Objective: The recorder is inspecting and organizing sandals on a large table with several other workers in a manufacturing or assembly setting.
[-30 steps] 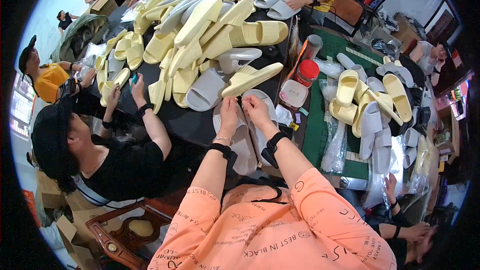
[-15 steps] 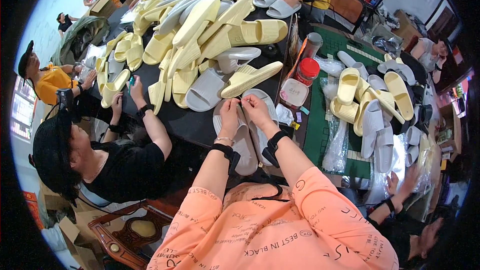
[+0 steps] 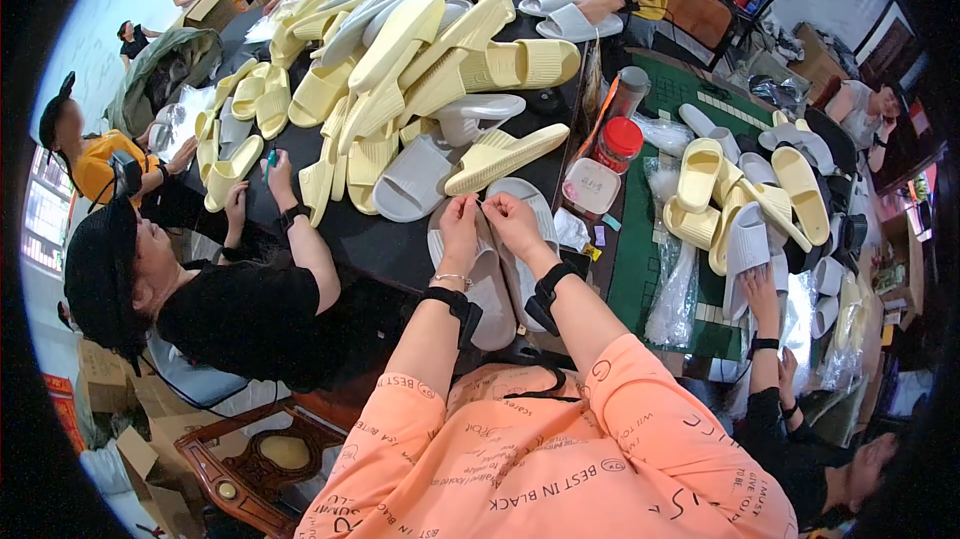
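A pair of grey slippers lies side by side at the table's near edge, a left slipper (image 3: pixel 489 294) and a right slipper (image 3: pixel 542 224). Over their far ends, my left hand (image 3: pixel 460 229) and my right hand (image 3: pixel 515 226) almost meet, fingertips pinched. Whatever they pinch is too small to make out. Just beyond my left hand rests a single grey slipper (image 3: pixel 412 179). A pale yellow slipper (image 3: pixel 508 159), its ribbed side showing, leans just past my fingertips.
A large heap of yellow and grey slippers (image 3: pixel 400 59) covers the black table (image 3: pixel 365 254). To the right stand a red-lidded jar (image 3: pixel 618 143), a clear tub (image 3: pixel 591 186) and a green mat (image 3: pixel 640 289) with more slippers. A co-worker (image 3: pixel 230 309) in black sits at left, holding a pen.
My hands keep nearly the same pinch over the grey pair. At right, a co-worker's hand has reached onto a grey slipper. Across the table, a person in yellow has lifted one hand off the grey slippers.
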### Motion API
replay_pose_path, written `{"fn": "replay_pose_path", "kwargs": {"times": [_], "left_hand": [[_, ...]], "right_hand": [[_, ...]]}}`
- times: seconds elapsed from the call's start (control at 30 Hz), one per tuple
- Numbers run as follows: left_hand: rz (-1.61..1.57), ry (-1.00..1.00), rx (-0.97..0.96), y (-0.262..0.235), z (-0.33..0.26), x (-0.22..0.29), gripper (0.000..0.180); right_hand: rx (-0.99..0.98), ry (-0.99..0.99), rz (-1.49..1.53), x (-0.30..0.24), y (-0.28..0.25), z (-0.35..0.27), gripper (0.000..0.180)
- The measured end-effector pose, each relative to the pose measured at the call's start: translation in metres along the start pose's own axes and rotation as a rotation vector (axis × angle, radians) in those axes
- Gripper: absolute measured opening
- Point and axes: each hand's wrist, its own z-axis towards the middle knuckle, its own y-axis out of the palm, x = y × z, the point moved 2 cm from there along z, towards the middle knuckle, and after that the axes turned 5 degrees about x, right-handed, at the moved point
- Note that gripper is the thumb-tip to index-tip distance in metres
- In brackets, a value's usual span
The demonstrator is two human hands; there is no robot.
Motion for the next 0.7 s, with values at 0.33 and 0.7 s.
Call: {"fn": "replay_pose_path", "kwargs": {"times": [0.33,0.7], "left_hand": [[0.216,0.186,0.002,-0.013,-0.01,0.008,0.008],[0.063,0.179,-0.025,-0.003,-0.005,-0.002,0.016]], "right_hand": [[0.037,0.012,-0.058,-0.004,0.011,-0.008,0.02],[-0.082,0.071,0.195,0.011,0.0,-0.001,0.007]]}}
